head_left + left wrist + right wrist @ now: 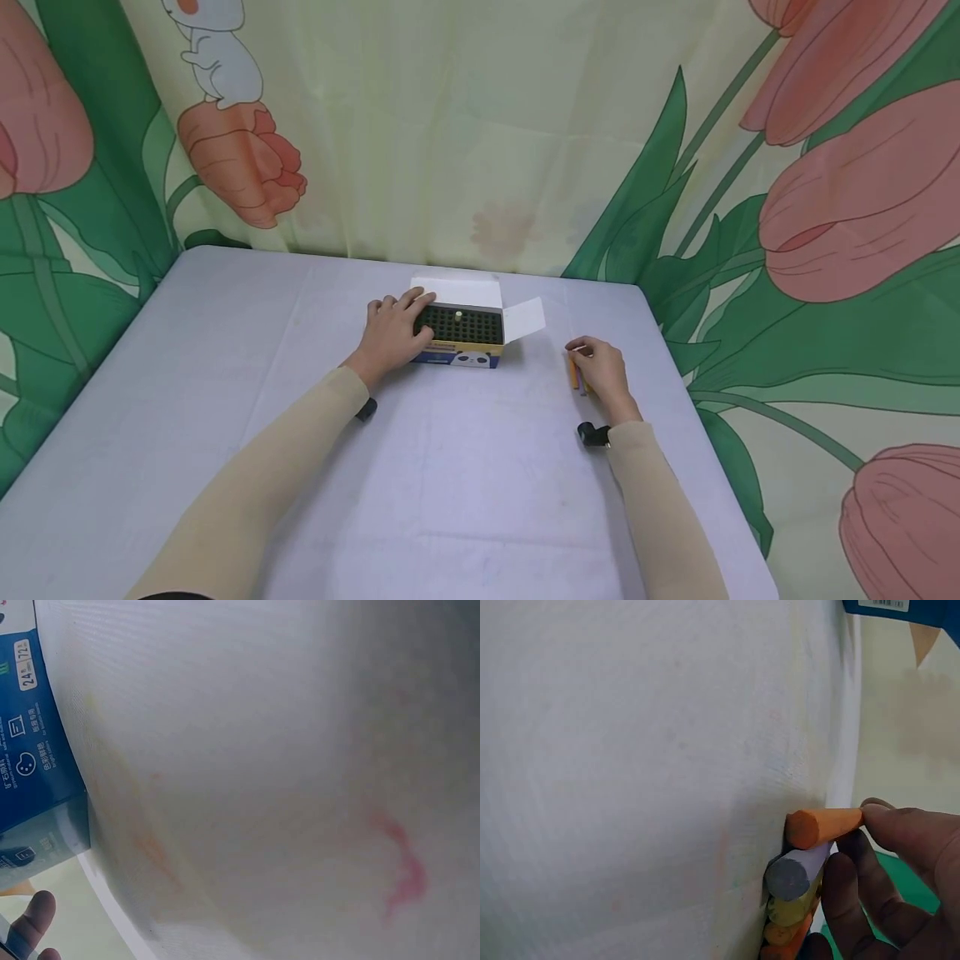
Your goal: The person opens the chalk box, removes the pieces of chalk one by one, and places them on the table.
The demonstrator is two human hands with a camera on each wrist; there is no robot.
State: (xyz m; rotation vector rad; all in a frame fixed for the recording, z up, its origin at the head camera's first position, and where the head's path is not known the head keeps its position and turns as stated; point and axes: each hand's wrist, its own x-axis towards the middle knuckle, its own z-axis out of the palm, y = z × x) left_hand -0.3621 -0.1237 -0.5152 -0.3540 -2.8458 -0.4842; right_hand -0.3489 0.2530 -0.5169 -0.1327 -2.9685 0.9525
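Note:
An open blue and yellow chalk box [457, 358] with a panda print stands toward the back of the table. Its dark insert [480, 327] has rows of holes, and one pale chalk [458, 317] stands up in it. My left hand [386, 333] grips the box's left end, thumb along the front edge and fingers over the far side. To the right of the box, my right hand [603, 371] pinches the far end of an orange chalk [825, 826]. Against it lie a purple chalk [791, 876], a yellow chalk [796, 906] and more orange ones.
The box's white lid [457, 292] is folded back, and a white side flap [523, 320] sticks out to the right. A white cloth [450, 500] with faint coloured smudges covers the table. Behind hangs a tulip-printed curtain [420, 150].

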